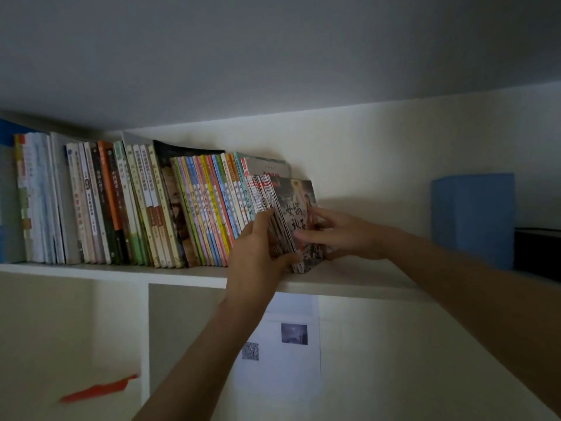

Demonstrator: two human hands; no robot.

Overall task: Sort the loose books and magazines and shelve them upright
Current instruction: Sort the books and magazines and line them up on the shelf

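Observation:
A long row of books [145,208] stands on the white top shelf [349,284], leaning to the left. At its right end stands a bundle of thin booklets [291,205], the outermost with a dark illustrated cover. My left hand [258,253] grips the bundle's front edges, thumb under the bottom corner. My right hand [343,232] lies against the outer cover with its fingers spread, pressing it toward the row.
A blue box [473,217] stands further right on the same shelf, next to a black object [537,253]. Bare shelf lies between the booklets and the box. Below are white compartments with a red strip [97,390] and a printed sheet [282,344].

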